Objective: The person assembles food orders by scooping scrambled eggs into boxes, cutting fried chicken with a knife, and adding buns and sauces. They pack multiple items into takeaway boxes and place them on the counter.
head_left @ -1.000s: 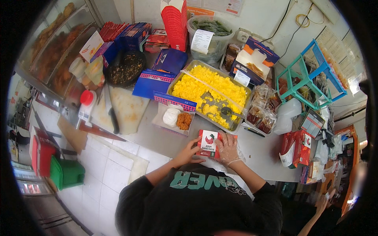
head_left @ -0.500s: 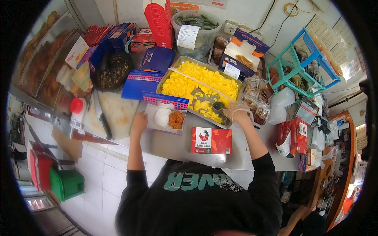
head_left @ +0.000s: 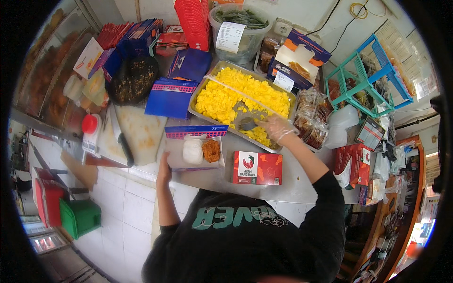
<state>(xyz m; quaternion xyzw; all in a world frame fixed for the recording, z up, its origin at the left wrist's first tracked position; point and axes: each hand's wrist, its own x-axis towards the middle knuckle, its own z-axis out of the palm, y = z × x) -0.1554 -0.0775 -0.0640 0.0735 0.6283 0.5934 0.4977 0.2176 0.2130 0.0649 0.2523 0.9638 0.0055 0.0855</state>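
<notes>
My left hand point(head_left: 165, 168) grips the left edge of an open paper meal box point(head_left: 175, 156). In the box lie a mound of white rice point(head_left: 192, 151) wrapped in clear film and a piece of brown fried chicken point(head_left: 211, 150). My right hand point(head_left: 279, 129), in a clear plastic glove, is over the right part of a metal tray point(head_left: 197, 113) of crumbled yellow food point(head_left: 224, 96). Its fingers are closed around the handle end of a round grey scoop point(head_left: 247, 123), whose head rests on the bared tray bottom. A clear strip lies across the tray.
A closed red box point(head_left: 269, 168) stands near the table edge. To the left are a cutting board point(head_left: 144, 132), a knife point(head_left: 123, 146) and a black mortar point(head_left: 134, 80). Behind stand a tub of green leaves point(head_left: 240, 33) and folded boxes; bagged food point(head_left: 311, 120) and baskets point(head_left: 363, 78) are right.
The meal box has shifted slightly toward me, and my left hand has slid lower along its edge. My right hand has moved the scoop left and a little away from me in the tray.
</notes>
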